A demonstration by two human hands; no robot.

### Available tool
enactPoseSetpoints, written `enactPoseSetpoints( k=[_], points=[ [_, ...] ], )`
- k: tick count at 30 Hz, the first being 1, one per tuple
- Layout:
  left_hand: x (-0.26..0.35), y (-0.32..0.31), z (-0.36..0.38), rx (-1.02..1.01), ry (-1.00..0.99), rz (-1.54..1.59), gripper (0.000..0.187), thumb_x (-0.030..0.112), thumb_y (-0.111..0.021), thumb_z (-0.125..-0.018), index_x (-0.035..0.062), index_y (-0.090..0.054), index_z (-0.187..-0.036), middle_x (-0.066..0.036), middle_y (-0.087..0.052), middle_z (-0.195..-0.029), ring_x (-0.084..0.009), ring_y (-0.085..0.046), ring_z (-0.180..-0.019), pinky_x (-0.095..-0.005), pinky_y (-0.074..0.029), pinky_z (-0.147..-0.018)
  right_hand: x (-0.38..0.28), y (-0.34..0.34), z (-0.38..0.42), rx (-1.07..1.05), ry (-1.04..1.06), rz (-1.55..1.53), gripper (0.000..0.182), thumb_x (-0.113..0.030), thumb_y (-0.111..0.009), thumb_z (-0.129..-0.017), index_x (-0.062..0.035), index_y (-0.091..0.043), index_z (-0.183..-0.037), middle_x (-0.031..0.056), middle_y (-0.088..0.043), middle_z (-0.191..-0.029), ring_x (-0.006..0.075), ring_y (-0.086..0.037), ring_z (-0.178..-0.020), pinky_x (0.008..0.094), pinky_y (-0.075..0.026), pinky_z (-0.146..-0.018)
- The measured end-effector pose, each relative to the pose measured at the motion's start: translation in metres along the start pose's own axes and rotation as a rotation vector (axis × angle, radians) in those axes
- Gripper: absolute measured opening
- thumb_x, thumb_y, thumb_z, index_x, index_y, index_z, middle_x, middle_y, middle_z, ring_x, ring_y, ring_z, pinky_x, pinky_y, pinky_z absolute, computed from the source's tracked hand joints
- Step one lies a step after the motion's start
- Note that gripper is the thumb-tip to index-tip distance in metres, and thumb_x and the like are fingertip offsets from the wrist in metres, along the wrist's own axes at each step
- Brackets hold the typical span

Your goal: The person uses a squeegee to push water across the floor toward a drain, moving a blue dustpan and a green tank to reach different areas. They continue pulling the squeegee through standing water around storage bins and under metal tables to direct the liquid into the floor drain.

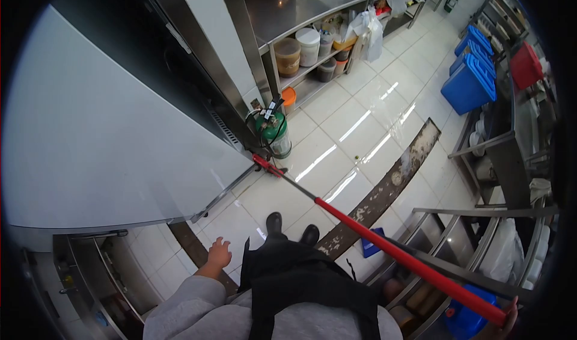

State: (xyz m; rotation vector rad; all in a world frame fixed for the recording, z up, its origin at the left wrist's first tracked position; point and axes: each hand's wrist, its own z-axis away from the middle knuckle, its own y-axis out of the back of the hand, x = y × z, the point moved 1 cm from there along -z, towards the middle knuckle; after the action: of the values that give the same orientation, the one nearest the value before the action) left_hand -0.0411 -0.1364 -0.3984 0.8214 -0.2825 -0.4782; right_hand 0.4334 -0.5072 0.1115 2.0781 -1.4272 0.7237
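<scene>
A long red-and-grey pole [415, 264], which looks like a floor squeegee, runs diagonally across the view. My right hand [510, 317] is wrapped round its near end at the lower right and is partly cut off by the dark rim. The tool's red head [267, 165] lies low by the bottom corner of the white refrigerator [120, 135], beside a green fire extinguisher [273, 129]. My left hand [219, 253] is held out on the left with its fingers apart and nothing in it, away from the pole.
Shiny, wet-looking white tiles [336, 123] cover the floor, crossed by a dark channel [384, 189]. A steel counter [300, 9] with tubs below stands ahead. Blue bins [469, 84] line the right, and a steel rack [445, 244] stands close at my right. A blue flat object [372, 242] lies beside it.
</scene>
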Motion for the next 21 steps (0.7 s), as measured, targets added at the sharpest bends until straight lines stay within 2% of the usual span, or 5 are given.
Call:
enactPoseSetpoints(
  k=[4,6,13,17,21],
  points=[
    [0.026,0.006,-0.007,0.141,-0.044,0.158,0.048,0.02,-0.068,-0.079,0.0122,-0.055,-0.124,-0.018,-0.039,-0.139,-0.0374,-0.046,-0.121,-0.0473,-0.043,-0.098,0.126,0.009,0.183,-0.452,-0.911,-0.811,0.037,-0.008,-0.067,-0.08,-0.0043,-0.062,-0.116,0.0172,-0.063,-0.107,0.0354,-0.058,-0.108,0.0348,-0.047,-0.09],
    [0.062,0.012,-0.02,0.191,-0.129,0.266,0.05,0.016,-0.07,-0.077,0.0122,-0.055,-0.124,-0.019,-0.04,-0.138,-0.0385,-0.046,-0.121,-0.0468,-0.042,-0.1,0.113,0.002,0.135,-0.698,-0.305,-0.23,0.029,-0.01,-0.068,-0.079,-0.0026,-0.062,-0.107,0.0151,-0.06,-0.105,0.0356,-0.053,-0.107,0.0359,-0.044,-0.091],
    [0.287,0.1,-0.05,0.422,-0.792,0.392,0.089,0.03,-0.079,-0.071,0.0152,-0.032,-0.145,-0.018,-0.031,-0.147,-0.0373,-0.031,-0.135,-0.0456,-0.029,-0.111,0.03,0.033,-0.041,-0.766,0.367,0.053,0.032,-0.048,-0.074,-0.079,-0.02,-0.067,-0.065,-0.0066,-0.06,-0.06,0.0149,-0.06,-0.06,0.0288,-0.047,-0.063],
    [0.355,0.113,-0.072,0.207,-0.815,0.474,0.027,0.032,-0.072,-0.081,0.0109,-0.06,-0.092,-0.009,-0.062,-0.09,-0.0286,-0.06,-0.094,-0.0447,-0.038,-0.101,0.052,0.057,-0.04,-0.787,0.307,0.064,0.023,-0.038,-0.078,-0.076,-0.0179,-0.07,-0.069,-0.0005,-0.065,-0.069,0.0186,-0.062,-0.064,0.0313,-0.047,-0.061],
    [0.37,0.094,-0.07,0.246,-1.026,0.503,0.038,0.033,-0.069,-0.084,0.0095,-0.047,-0.065,-0.005,-0.053,-0.061,-0.0282,-0.058,-0.068,-0.0422,-0.044,-0.081,0.071,0.077,-0.022,-0.771,0.255,0.045,0.033,-0.037,-0.078,-0.077,-0.0111,-0.06,-0.068,0.006,-0.057,-0.062,0.0269,-0.056,-0.063,0.0376,-0.042,-0.065]
  ],
)
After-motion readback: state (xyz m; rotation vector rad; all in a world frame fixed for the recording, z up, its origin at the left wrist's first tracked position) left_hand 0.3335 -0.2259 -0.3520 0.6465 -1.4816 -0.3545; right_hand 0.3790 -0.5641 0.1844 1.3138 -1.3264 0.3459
